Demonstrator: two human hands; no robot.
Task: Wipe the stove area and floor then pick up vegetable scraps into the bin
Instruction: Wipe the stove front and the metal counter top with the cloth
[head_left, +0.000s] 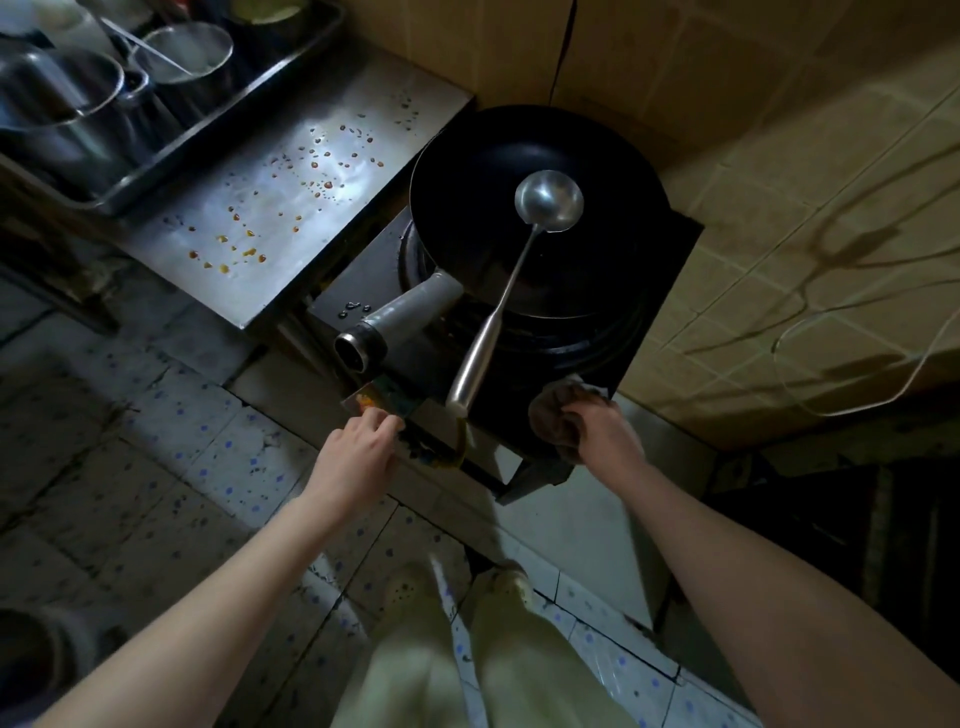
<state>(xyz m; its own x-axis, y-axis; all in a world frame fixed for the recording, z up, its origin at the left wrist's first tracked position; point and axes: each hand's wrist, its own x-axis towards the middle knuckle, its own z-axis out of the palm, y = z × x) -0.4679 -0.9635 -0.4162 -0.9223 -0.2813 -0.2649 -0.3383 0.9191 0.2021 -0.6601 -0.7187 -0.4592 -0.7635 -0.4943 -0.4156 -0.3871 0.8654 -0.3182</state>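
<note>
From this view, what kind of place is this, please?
Most likely a working kitchen, perhaps a commercial one: a black wok with a steel ladle sits on a stove, beside a spattered steel counter carrying a tray of metal pots.

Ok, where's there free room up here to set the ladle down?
The steel counter between the tray of pots and the wok is bare, though spattered with orange drops. The stove is crowded: wok, ladle, and the right hand holding a cloth at its front corner.

The scene is viewed from one head-worn wide-angle camera, aimed steeply downward from close above; the stove (347, 304) and floor (156, 467) are taken in together.
</note>
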